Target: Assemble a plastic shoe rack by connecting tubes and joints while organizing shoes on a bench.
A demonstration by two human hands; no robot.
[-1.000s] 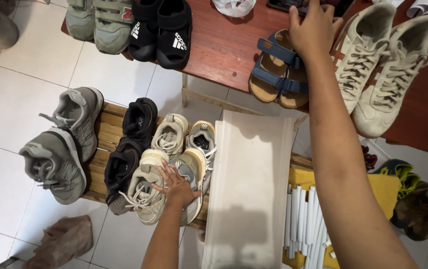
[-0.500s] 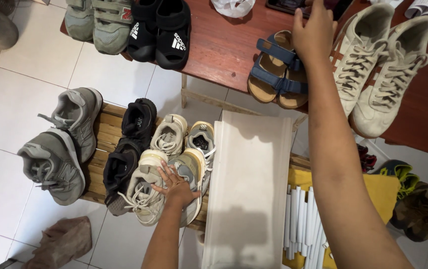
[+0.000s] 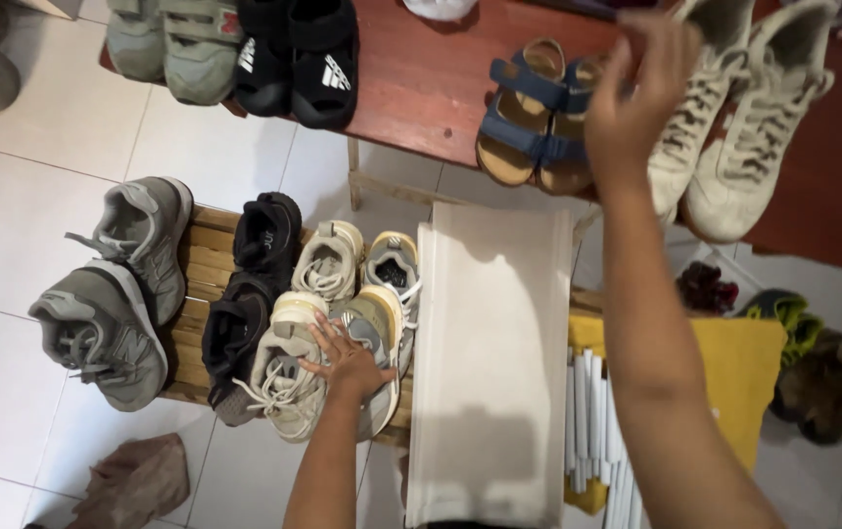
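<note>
Beige sneakers: a pair of cream lace-up sneakers (image 3: 289, 367) lies on the low slatted wooden rack (image 3: 196, 284), at its front edge.
Left hand: the left hand (image 3: 348, 358) rests spread and flat on those sneakers, fingers splayed over the right shoe's collar; it presses rather than grips.
Right hand: the right hand (image 3: 636, 93) is raised over the reddish-brown wooden table (image 3: 421, 78), fingers loosely curled and holding nothing, just above the blue-strapped tan sandals (image 3: 538, 118).
Beside the right hand: a pair of worn off-white lace-up trainers (image 3: 744, 127) stands on the table, touching the hand's outer side.
Rack neighbours: a second cream pair (image 3: 362, 260) sits behind the touched one, black strap sandals (image 3: 250, 294) to the left, and grey suede trainers (image 3: 113, 294) hang half off the rack's end.
Far table edge: grey-green strap sneakers (image 3: 171, 39) and black slip-on sandals (image 3: 299, 54).
Centre: a pale folded cloth panel (image 3: 490, 362) lies between the arms.
Floor: white tiles (image 3: 10, 196).
</note>
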